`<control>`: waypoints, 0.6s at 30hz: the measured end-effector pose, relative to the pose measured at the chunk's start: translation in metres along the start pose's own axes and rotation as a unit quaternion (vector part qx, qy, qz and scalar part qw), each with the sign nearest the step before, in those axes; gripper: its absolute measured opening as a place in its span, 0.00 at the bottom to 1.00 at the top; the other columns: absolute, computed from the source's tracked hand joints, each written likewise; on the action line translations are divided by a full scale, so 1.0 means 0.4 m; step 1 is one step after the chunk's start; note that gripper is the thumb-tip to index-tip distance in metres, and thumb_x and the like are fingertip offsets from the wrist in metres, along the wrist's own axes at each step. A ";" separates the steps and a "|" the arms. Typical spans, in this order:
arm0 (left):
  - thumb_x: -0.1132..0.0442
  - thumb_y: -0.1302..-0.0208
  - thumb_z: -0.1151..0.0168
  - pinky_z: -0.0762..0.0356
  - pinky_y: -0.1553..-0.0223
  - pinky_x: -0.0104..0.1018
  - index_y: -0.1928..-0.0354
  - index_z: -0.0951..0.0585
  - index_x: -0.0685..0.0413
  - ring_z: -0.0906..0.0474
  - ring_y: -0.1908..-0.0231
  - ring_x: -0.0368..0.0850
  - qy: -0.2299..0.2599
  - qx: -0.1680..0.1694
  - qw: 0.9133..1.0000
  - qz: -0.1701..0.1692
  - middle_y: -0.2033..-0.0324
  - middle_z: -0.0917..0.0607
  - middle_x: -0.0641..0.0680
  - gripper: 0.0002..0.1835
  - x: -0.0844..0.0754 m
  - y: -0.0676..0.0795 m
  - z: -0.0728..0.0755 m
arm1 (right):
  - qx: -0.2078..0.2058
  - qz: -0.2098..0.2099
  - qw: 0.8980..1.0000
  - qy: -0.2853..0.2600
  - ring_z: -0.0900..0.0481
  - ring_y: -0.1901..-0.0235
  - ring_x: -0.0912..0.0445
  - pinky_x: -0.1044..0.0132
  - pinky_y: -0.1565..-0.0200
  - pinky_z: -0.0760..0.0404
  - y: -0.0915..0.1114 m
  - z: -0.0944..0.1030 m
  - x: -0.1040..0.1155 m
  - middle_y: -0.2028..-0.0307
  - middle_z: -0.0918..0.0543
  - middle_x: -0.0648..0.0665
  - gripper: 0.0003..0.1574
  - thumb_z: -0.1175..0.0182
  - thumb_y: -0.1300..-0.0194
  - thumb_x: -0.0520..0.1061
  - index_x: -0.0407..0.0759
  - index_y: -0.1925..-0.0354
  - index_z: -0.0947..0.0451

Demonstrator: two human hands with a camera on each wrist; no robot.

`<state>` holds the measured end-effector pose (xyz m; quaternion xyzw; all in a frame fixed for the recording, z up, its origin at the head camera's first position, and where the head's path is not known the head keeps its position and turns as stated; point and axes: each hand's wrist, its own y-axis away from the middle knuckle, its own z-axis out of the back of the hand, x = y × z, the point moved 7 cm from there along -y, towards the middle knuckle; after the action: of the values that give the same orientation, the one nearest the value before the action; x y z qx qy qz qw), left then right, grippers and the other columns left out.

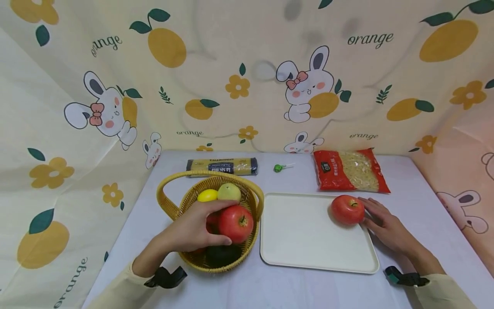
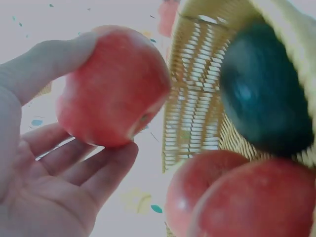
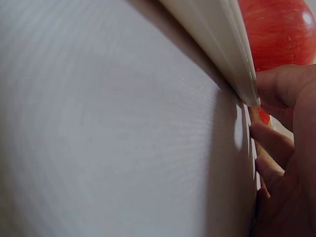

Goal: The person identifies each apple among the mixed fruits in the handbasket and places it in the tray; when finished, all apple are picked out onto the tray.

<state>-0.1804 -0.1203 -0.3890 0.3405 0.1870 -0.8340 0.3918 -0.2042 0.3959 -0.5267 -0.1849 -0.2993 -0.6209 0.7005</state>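
Note:
My left hand (image 1: 194, 225) grips a red apple (image 1: 236, 224) over the wicker basket (image 1: 172, 171), thumb on one side and fingers on the other. Below it in the basket lie a lemon (image 1: 207, 195), a pale yellow-green round fruit (image 1: 229, 192) and a dark green avocado-like fruit (image 1: 222, 256). The left wrist view also has red fruits (image 2: 256, 202) in there. On the right, a second red apple (image 1: 347, 210) rests on the white tray (image 1: 305, 234). Beside it my right hand (image 1: 387, 227) lies at the tray's right rim, thumb at the rim, fingers relaxed and low by the table.
Behind the basket lies a spaghetti pack (image 1: 221, 165). A green lollipop (image 1: 278, 168) and a red bag of pasta (image 1: 349, 170) lie along the back of the white table. The basket's arched handle (image 1: 210, 173) rises over its back side. A printed cloth hangs behind.

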 end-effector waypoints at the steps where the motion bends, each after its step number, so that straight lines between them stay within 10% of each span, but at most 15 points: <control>1: 0.47 0.41 0.15 0.14 0.37 0.46 0.22 0.24 0.39 0.20 0.37 0.43 0.012 -0.002 1.000 -0.006 0.34 0.16 0.41 0.44 -0.005 0.004 -0.002 | 0.000 0.002 1.000 0.001 0.58 0.16 0.23 0.10 0.36 0.40 0.001 0.000 0.001 0.15 0.46 0.26 0.50 0.37 0.19 0.54 0.49 0.11 0.48; 18: 0.60 0.39 0.16 0.19 0.30 0.38 0.22 0.24 0.45 0.18 0.31 0.42 0.235 0.027 0.968 -0.085 0.30 0.16 0.47 0.43 -0.136 -0.018 -0.141 | -0.007 0.012 1.000 -0.003 0.58 0.16 0.23 0.10 0.35 0.40 -0.001 0.000 0.001 0.16 0.44 0.25 0.49 0.37 0.19 0.53 0.47 0.12 0.47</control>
<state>-0.1373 -0.0545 -0.3892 0.5202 0.2796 -0.7654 0.2557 -0.2046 0.3956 -0.5266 -0.1948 -0.2950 -0.6139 0.7058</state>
